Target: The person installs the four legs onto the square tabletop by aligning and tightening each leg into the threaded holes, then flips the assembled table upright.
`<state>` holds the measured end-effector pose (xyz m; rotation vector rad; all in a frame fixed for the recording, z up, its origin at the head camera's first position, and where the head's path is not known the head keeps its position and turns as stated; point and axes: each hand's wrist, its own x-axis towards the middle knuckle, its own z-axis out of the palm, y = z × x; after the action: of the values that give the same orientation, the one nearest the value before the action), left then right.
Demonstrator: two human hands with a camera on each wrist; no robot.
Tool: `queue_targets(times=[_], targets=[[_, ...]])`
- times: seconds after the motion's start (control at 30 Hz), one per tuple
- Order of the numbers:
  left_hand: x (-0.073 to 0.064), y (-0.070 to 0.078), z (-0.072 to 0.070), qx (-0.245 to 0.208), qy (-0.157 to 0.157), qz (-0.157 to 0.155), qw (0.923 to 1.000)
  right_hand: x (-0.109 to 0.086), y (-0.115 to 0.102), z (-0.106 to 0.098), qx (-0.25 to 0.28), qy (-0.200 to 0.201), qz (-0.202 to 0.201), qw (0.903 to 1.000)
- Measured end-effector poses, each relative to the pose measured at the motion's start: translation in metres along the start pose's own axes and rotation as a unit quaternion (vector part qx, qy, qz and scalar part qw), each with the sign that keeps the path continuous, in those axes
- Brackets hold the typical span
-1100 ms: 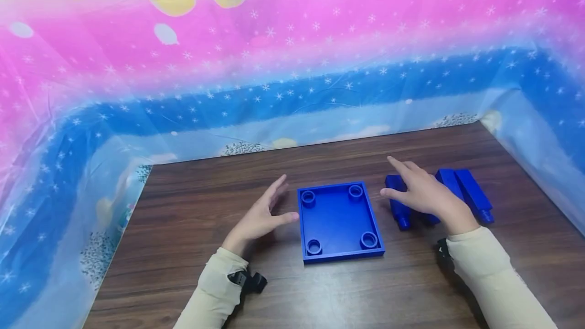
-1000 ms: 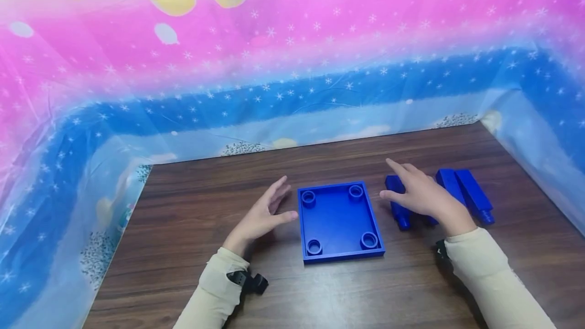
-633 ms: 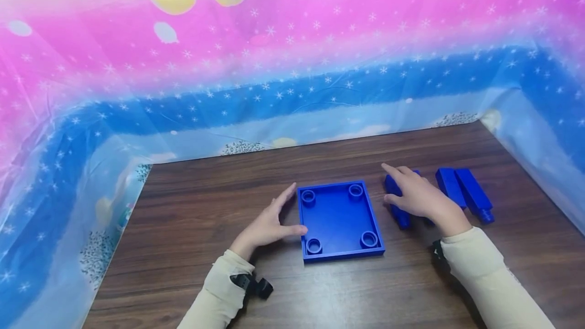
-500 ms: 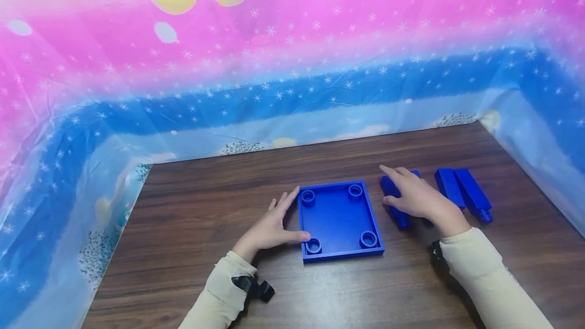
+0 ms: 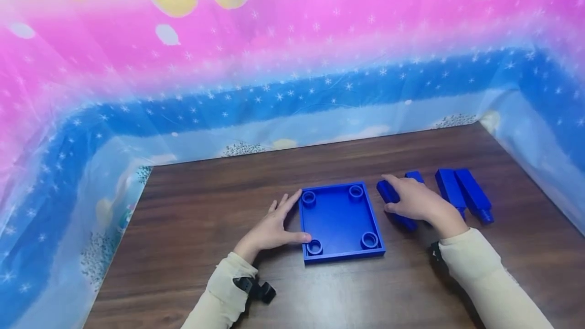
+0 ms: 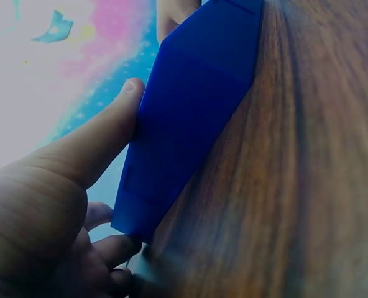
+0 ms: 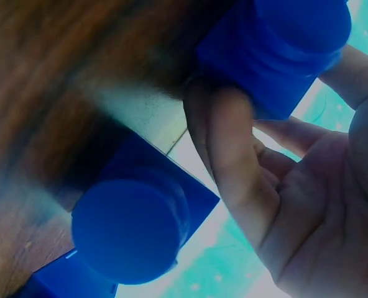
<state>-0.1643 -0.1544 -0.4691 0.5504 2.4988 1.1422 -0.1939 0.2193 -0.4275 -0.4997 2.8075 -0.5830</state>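
A square blue tabletop [image 5: 340, 222] lies on the table with its raised rim and round corner sockets facing up. My left hand [image 5: 270, 227] is at its left side, thumb over the rim near the front socket [image 5: 314, 247], straight fingers reaching to the far left corner. The left wrist view shows the thumb [image 6: 119, 121] against the tabletop's edge. To the right, my right hand [image 5: 418, 199] grips a blue table leg [image 5: 387, 192] between thumb and fingers. That leg's round end [image 7: 305, 25] shows in the right wrist view; the hand covers its middle.
Another blue leg [image 5: 413, 175] lies partly hidden behind my right hand. Two more, a leg [image 5: 450, 187] and its neighbour [image 5: 475, 194], lie side by side farther right. Patterned cloth [image 5: 292, 85] stands behind and at both sides of the brown wooden table [image 5: 192, 207].
My left hand has moved right to the tabletop's left edge, its thumb now over the rim. My right hand has lowered onto the nearest leg and gripped it, turning it slightly.
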Motion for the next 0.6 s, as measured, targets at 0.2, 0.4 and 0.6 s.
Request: queue_targets(times=[0.2, 0.4, 0.6], targets=[[-0.0002, -0.0004, 0.0024, 0.002, -0.005, 0.018, 0.9998, -0.0008, 0.0044, 0.0002, 0.011, -0.011, -0.001, 0.9999], [0.0024, -0.0009, 0.0025, 0.007, -0.004, 0.025, 0.9997, 0.0017, 0.0065, -0.0039, 0.026, 0.015, -0.014, 0.9994], [0.0029, -0.0007, 0.0016, 0.007, -0.006, 0.02, 0.9998, 0.0018, 0.0022, -0.0072, 0.047, 0.039, -0.027, 0.9978]])
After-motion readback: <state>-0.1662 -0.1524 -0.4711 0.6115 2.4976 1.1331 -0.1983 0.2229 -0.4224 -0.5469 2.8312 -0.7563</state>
